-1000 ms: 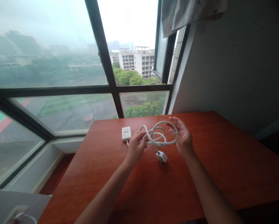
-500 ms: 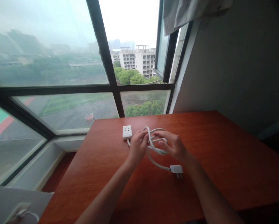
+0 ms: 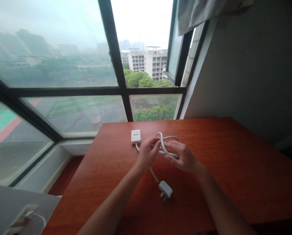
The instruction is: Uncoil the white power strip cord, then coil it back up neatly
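Two bare hands are at work over a red-brown table (image 3: 234, 169), toward its far-left part beside the window (image 3: 63, 65).

Left hand (image 3: 147, 153): thumb and fingers pinched together on a loop of the white cable (image 3: 167, 138), knuckles up.

Right hand (image 3: 183, 158): fingers curled closed over the same bundle of loops, just right of the left hand. The hands are close together, with cable between them.

The cable is gathered in a few loose loops between the hands. Whether the loops rest on the wood or are lifted clear cannot be told.

One end runs far-left to a small white socket block (image 3: 136, 136), which lies flat and face up just beyond the left hand. The other end drops out below the left hand toward the near side and ends in a white plug (image 3: 165, 189). The plug lies on the table with its prongs pointing near, and neither hand touches it.

Both forearms are bare and enter from the near edge.

Surroundings:
- The dark-framed window runs along the far and left sides.
- A grey wall (image 3: 253, 71) is at right.
- A pale cloth (image 3: 209, 11) hangs at the top right by the window frame.
- In the near-left corner, a white wall outlet (image 3: 23, 217) with a white lead in it sits well apart from the hands.
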The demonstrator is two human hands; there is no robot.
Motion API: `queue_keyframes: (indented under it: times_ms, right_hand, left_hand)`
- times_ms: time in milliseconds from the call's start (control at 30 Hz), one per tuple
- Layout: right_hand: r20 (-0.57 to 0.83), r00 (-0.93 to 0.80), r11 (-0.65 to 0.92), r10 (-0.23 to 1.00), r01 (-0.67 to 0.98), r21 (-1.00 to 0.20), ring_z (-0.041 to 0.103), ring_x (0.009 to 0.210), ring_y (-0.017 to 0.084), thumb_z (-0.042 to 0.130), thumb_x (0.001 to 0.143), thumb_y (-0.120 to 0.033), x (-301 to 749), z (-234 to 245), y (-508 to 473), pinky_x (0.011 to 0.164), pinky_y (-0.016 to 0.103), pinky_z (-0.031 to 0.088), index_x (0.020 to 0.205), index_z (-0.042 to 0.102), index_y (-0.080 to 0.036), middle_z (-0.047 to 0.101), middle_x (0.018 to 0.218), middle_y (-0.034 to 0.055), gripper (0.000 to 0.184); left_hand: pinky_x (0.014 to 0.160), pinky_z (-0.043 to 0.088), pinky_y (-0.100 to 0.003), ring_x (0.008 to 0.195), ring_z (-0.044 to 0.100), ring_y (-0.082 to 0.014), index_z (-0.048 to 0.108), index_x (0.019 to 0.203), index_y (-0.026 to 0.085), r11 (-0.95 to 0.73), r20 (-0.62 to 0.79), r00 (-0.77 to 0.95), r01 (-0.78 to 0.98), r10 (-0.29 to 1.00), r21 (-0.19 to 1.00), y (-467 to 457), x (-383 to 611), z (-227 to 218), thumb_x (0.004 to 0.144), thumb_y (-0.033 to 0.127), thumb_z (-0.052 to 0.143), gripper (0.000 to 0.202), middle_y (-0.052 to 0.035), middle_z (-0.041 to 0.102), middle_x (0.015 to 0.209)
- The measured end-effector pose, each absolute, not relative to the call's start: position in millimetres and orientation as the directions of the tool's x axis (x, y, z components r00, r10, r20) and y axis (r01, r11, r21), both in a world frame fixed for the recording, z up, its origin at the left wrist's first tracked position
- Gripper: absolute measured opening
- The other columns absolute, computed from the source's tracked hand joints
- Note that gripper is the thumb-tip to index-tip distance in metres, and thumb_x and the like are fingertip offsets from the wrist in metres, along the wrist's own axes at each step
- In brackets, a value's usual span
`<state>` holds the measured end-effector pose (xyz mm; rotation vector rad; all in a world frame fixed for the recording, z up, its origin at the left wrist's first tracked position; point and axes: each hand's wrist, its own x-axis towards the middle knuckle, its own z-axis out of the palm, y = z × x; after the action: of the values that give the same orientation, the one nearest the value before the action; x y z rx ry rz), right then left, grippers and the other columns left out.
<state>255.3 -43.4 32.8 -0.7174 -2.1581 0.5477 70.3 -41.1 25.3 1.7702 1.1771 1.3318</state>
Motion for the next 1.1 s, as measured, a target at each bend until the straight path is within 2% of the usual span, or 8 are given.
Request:
queue_keyframes:
  times_ms: [167, 267, 400, 500, 600, 800, 967, 1100]
  right_hand:
    - [0.455, -0.551, 0.673, 0.7, 0.297, -0.677, 0.065, 0.09, 0.023, 0.053, 0.089, -0.038, 257.6, 32.4, -43.1, 0.077, 0.032, 0.049, 0.109, 0.067, -0.023, 0.07, 0.103, 0.0074, 0.029]
    - [0.392, -0.443, 0.539, 0.806, 0.277, -0.795, 0.062, 0.067, 0.017, 0.045, 0.093, -0.04, 260.0, 33.7, -42.7, 0.06, 0.025, 0.045, 0.086, 0.071, -0.017, 0.07, 0.077, 0.0052, 0.036]
    - [0.304, -0.302, 0.378, 0.904, 0.231, -0.896, 0.057, 0.056, 0.014, 0.046, 0.092, -0.045, 262.8, 32.4, -39.8, 0.05, 0.023, 0.04, 0.071, 0.069, -0.015, 0.067, 0.066, 0.004, 0.044]
    - [0.245, -0.318, 0.299, 0.916, 0.133, -0.945, 0.061, 0.062, 0.015, 0.053, 0.088, -0.047, 263.1, 32.2, -38.7, 0.052, 0.023, 0.043, 0.077, 0.071, -0.015, 0.07, 0.072, 0.0051, 0.038]
    - [0.214, -0.34, 0.259, 0.916, 0.091, -0.962, 0.064, 0.068, 0.017, 0.067, 0.079, -0.045, 263.7, 33.5, -39.2, 0.059, 0.025, 0.047, 0.088, 0.07, -0.015, 0.072, 0.079, 0.006, 0.031]
    - [0.253, -0.357, 0.34, 0.899, 0.205, -0.918, 0.061, 0.065, 0.014, 0.073, 0.074, -0.041, 266.0, 31.5, -36.8, 0.056, 0.024, 0.045, 0.096, 0.068, -0.017, 0.071, 0.082, 0.0044, 0.033]
    - [0.257, -0.241, 0.291, 0.936, 0.116, -0.95, 0.065, 0.07, 0.017, 0.062, 0.083, -0.042, 261.6, 22.6, -31.5, 0.062, 0.027, 0.052, 0.106, 0.062, -0.018, 0.071, 0.084, 0.0045, 0.034]
    - [0.271, -0.127, 0.28, 0.954, 0.054, -0.959, 0.064, 0.06, 0.015, 0.055, 0.087, -0.046, 259.5, 21.7, -29.6, 0.055, 0.026, 0.051, 0.109, 0.06, -0.018, 0.07, 0.076, 0.003, 0.036]
  left_hand:
    - [0.066, 0.047, -0.023, 0.078, 0.06, -0.0155, 0.068, 0.092, 0.017, -0.445, 0.436, 0.126, 0.435, 0.891, 0.783, -41.2, 57.8, 33.9, 0.087, 0.037, 0.054, 0.025, -0.0075, 0.065, 0.093]
    - [0.061, 0.042, -0.022, 0.067, 0.056, -0.0132, 0.065, 0.076, 0.016, -0.367, 0.39, 0.109, 0.631, 0.914, 0.684, -37.5, 38.1, 44.9, 0.091, 0.04, 0.043, 0.036, -0.0049, 0.063, 0.077]
    - [0.054, 0.033, -0.023, 0.053, 0.052, -0.0137, 0.061, 0.06, 0.016, -0.179, 0.054, 0.177, 0.836, 0.983, 0.518, -33.2, 13.4, 54.4, 0.09, 0.045, 0.04, 0.046, -0.0025, 0.057, 0.053]
    - [0.055, 0.035, -0.023, 0.054, 0.056, -0.0146, 0.067, 0.061, 0.017, -0.162, -0.263, 0.327, 0.851, 0.908, 0.5, -35.2, 7.0, 56.4, 0.087, 0.042, 0.041, 0.044, -0.0035, 0.064, 0.057]
    - [0.056, 0.037, -0.023, 0.058, 0.058, -0.0153, 0.07, 0.066, 0.017, -0.21, -0.373, 0.435, 0.834, 0.82, 0.51, -39.4, 7.6, 57.2, 0.083, 0.032, 0.044, 0.035, -0.004, 0.067, 0.062]
    - [0.059, 0.038, -0.022, 0.065, 0.059, -0.0157, 0.07, 0.077, 0.017, -0.362, -0.281, 0.601, 0.725, 0.748, 0.586, -39.6, 3.1, 54.2, 0.075, 0.021, 0.05, 0.021, -0.0022, 0.068, 0.07]
    - [0.064, 0.042, -0.024, 0.071, 0.06, -0.0181, 0.069, 0.09, 0.018, -0.293, -0.103, 0.467, 0.696, 0.878, 0.656, -34.6, 5.9, 40.9, 0.078, 0.03, 0.054, 0.023, -0.004, 0.069, 0.081]
    - [0.067, 0.044, -0.026, 0.075, 0.061, -0.0208, 0.066, 0.087, 0.018, -0.254, -0.045, 0.347, 0.764, 0.937, 0.593, -34.6, 23.0, 27.3, 0.081, 0.04, 0.055, 0.026, -0.0059, 0.068, 0.083]
